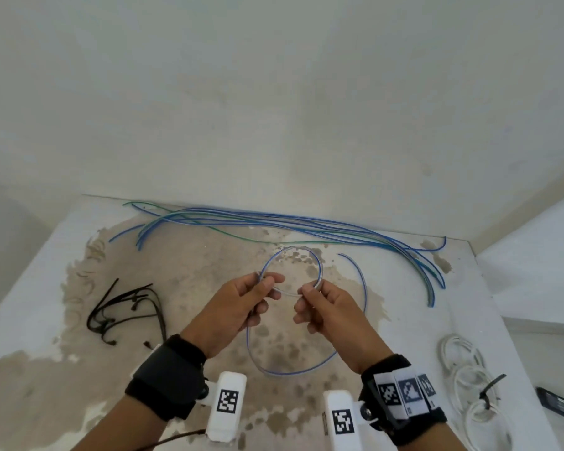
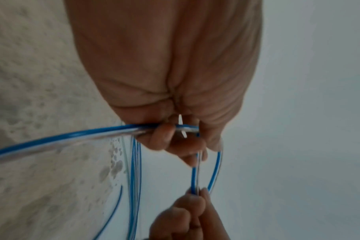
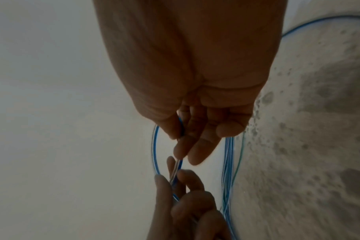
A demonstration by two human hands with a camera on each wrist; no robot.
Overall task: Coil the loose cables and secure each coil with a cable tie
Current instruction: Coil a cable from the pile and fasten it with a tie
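Observation:
A blue-and-white cable (image 1: 306, 252) is bent into one small loop above the table, and its tail (image 1: 293, 369) curves down and round below my hands. My left hand (image 1: 264, 284) pinches the loop at its left side, seen close in the left wrist view as the blue-and-white cable (image 2: 72, 136) between thumb and fingers. My right hand (image 1: 310, 294) pinches the same loop at its lower right, also shown in the right wrist view (image 3: 179, 146). Several loose blue and green cables (image 1: 274, 222) lie along the back of the table. Black cable ties (image 1: 124, 310) lie in a heap at the left.
The table top (image 1: 183, 265) is white with a large worn brown patch. White coiled cables (image 1: 472, 382), one bound with a black tie (image 1: 490, 390), lie at the right edge. A small black device (image 1: 557, 403) sits beyond the table's right edge. A white wall rises behind.

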